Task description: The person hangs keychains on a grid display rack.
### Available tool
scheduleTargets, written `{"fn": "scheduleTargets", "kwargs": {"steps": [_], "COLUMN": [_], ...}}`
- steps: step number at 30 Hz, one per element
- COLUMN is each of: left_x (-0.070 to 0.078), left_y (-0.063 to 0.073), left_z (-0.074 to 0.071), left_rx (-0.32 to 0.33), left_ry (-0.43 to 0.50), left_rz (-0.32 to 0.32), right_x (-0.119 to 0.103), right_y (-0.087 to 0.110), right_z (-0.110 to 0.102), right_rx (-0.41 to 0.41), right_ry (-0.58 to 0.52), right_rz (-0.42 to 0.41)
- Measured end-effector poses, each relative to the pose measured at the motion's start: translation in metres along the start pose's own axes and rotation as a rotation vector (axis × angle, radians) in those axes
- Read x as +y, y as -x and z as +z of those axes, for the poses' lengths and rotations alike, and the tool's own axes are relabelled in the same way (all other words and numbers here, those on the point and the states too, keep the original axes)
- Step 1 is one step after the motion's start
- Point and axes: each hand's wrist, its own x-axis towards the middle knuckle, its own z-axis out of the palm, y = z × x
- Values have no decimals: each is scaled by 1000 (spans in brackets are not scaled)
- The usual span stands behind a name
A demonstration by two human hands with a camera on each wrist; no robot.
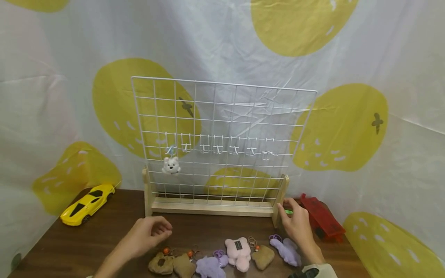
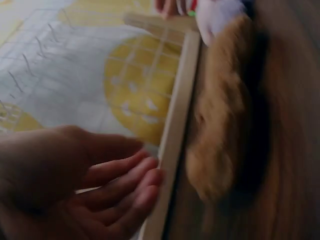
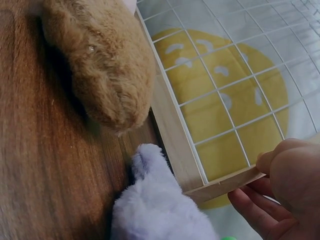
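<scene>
A white wire grid rack [image 1: 214, 108] stands in a wooden base [image 1: 212, 206] with upright end posts. My right hand [image 1: 298, 222] is at its right wooden post [image 1: 281, 200]; in the right wrist view the thumb and fingers pinch the post's edge. My left hand [image 1: 147, 233] hovers in front of the base near its left end, fingers loosely curled around nothing. A white bear keychain [image 1: 171, 166] hangs from the leftmost hook. Several other white hooks [image 1: 218, 149] on the grid hold nothing. Near my right wrist lies a purple plush keychain [image 1: 286, 251].
Along the front lie brown plush keychains [image 1: 263, 257], a pink plush keychain [image 1: 238, 253] and another purple plush keychain [image 1: 210, 266]. A yellow toy car [image 1: 88, 204] sits at the left, a red toy vehicle [image 1: 321, 218] at the right. Behind hangs a patterned curtain [image 1: 236, 34].
</scene>
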Motion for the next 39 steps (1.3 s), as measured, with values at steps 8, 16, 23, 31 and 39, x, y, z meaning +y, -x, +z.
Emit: {"fn": "scheduleTargets", "kwargs": {"steps": [8,16,23,31,39], "left_x": [-20,-28,-27,-32,-22], "left_y": [3,3,3,3,3], "left_z": [-3,-2,5,9,8], "left_rx": [-247,-318,-280,-239,-212], "left_ry": [-24,7,-61,-66,-38], "left_rz": [47,63,105,157,162], "right_x": [0,0,-2,-1,-1], "right_y": [0,0,0,1,1], "right_z": [0,0,0,-1,4], "right_rx": [3,-1,-2,7,29], "right_ry": [-2,-11,-15,-10,-21], "right_rz": [-3,5,14,12,9]}}
